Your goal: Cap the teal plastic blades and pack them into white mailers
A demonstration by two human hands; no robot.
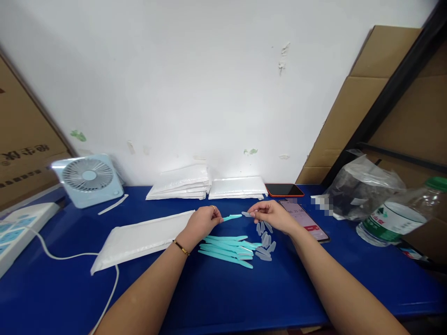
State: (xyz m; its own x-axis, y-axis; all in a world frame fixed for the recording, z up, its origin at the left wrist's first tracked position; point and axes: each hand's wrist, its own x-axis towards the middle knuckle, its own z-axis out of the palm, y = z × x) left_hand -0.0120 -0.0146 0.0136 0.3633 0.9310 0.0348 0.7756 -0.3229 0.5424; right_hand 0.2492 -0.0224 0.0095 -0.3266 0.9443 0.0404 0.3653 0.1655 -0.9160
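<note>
Between thumb and fingers, my left hand pinches a turquoise eyebrow razor, its blade end pointing right. My right hand pinches a small translucent blade cap just off the razor's tip; a narrow gap seems to lie between them. Below my hands several more turquoise razors lie in a loose pile, blade ends to the right. Several loose translucent caps are scattered beside that pile, under my right hand. A white padded envelope lies flat, partly behind my left wrist.
Stacked white envelopes and a second stack stand against the wall. A phone with a red edge and a lit phone lie to the right, near a plastic bottle. At left are a fan, power strip and white cable.
</note>
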